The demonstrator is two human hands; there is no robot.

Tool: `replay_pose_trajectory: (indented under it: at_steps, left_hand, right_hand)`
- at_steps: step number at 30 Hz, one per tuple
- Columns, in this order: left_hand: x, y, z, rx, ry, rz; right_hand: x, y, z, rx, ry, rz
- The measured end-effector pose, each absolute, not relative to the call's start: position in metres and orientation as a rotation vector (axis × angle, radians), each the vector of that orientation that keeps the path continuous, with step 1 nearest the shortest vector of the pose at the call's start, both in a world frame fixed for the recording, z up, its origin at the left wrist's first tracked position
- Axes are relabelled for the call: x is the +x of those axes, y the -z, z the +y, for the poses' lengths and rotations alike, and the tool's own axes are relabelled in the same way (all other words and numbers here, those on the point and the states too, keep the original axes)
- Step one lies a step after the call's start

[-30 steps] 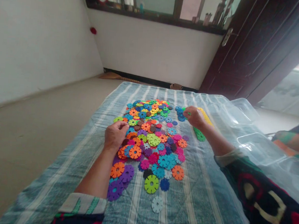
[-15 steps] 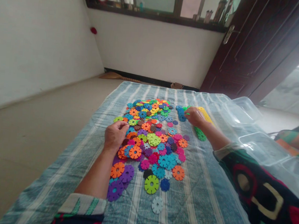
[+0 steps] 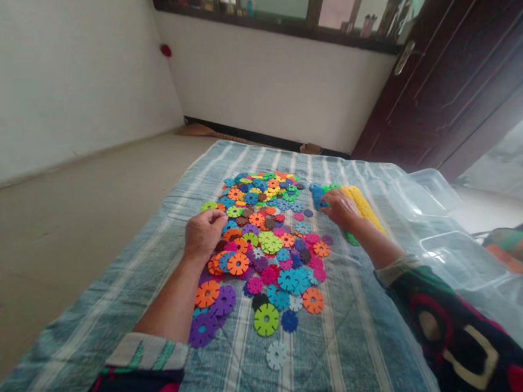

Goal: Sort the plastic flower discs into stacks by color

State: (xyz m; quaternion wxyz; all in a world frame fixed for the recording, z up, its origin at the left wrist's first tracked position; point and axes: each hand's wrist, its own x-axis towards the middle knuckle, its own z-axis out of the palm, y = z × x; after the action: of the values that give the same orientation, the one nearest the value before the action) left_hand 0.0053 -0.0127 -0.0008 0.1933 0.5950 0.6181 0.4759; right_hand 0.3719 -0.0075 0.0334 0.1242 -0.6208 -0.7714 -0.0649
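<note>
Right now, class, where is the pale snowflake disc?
Head view, lower centre: the pale snowflake disc lies apart on the striped quilt, just below the lime-green disc.

At seven o'clock, the left sleeve (image 3: 145, 355) ends in a cream cuff with green stripes; at four o'clock, the right sleeve (image 3: 452, 347) is black with red, cream and green shapes.

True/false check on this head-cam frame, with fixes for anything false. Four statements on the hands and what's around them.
The left hand rests on the pile of plastic snowflake discs. True.
The clear plastic boxes are left of the striped quilt. False: they lie along its right side.
The right hand is at the blue discs. True.
The stack of yellow discs sits by the left hand. False: it is just past the right hand.
</note>
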Motion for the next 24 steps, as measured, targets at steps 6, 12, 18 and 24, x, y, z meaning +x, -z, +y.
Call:
replay_pose_trajectory:
  at_steps: [6, 12, 18, 24]
  left_hand:
    - [0.007, 0.001, -0.014, 1.654, -1.33, 1.724]
    - [0.006, 0.006, -0.01, 1.68, -1.336, 1.72]
    - [0.005, 0.01, -0.006, 1.69, -1.326, 1.686]
    - [0.005, 0.011, -0.005, 1.672, -1.321, 1.69]
  right_hand:
    - [0.327, -0.042, -0.031, -1.497, 0.106, -2.293]
    - [0.239, -0.046, -0.073, -0.946, -0.027, -2.512]
    - [0.183, -0.044, -0.093, -0.863, 0.066, -2.626]
    - [0.167, -0.044, -0.103, -0.951, 0.158, -2.722]
